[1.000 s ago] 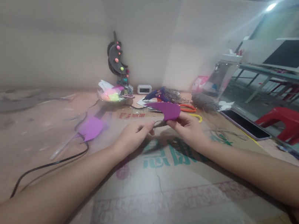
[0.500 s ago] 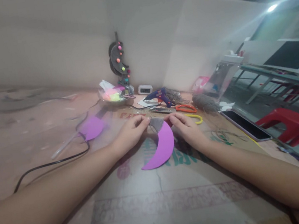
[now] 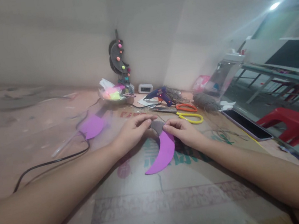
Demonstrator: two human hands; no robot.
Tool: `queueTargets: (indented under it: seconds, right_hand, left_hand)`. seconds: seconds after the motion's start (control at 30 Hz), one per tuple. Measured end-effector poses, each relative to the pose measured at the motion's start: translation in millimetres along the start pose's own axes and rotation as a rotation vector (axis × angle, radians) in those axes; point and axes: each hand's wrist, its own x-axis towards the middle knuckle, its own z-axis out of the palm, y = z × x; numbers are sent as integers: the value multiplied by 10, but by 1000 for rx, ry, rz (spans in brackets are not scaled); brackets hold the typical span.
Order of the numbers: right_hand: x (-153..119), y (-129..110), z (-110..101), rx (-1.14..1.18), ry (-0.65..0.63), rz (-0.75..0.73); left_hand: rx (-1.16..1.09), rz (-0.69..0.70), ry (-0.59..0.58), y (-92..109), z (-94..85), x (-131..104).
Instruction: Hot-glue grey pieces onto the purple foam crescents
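A purple crescent cutout, likely foam or paper, is held over the cardboard with one tip pointing down towards me. Its upper end is wrapped in grey yarn. My left hand is closed at the wrapped upper end, thumb against fingers. On the other side, my right hand pinches the outer edge where grey meets purple. A thin strand of yarn shows just above the fingers. The far tip of the crescent is partly hidden by my left fingers.
Beyond my hands lie scissors with orange and yellow handles, a blue glue gun and a grey yarn ball. A phone lies right. Purple leaf-shaped piece and black cable lie left. A decorated crescent ornament stands behind.
My right hand has moved in and down onto the crescent's edge, uncovering more of the yellow scissor handle. The crescent has dropped slightly, with its lower tip a bit nearer me.
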Motion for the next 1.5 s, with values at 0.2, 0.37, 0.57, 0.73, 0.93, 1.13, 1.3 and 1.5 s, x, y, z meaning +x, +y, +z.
queueTargets:
  seconds: [0.2, 0.37, 0.57, 0.73, 0.93, 1.13, 1.3, 1.5]
  right_hand:
    - [34, 48, -9, -5, 22, -17]
    - [27, 56, -4, 17, 16, -33]
    - [7, 20, 14, -15, 18, -38]
    - [23, 44, -14, -96, 86, -119]
    - [11, 18, -9, -60, 110, -81]
    - [12, 4, -15, -63, 119, -84]
    - [19, 30, -18, -44, 107, -75]
    - [27, 36, -24, -83, 134, -80]
  left_hand:
    - [153, 199, -34, -1, 26, -29]
    - [202, 109, 28, 12, 38, -35]
    - [107, -55, -44, -34, 27, -4]
    - [64, -95, -19, -52, 13, 11]
    - [50, -106, -17, -43, 2, 24]
    - [41, -102, -13, -68, 3, 25]
    - [16, -104, -9, -80, 3, 30]
    - [14, -101, 13, -71, 3, 29]
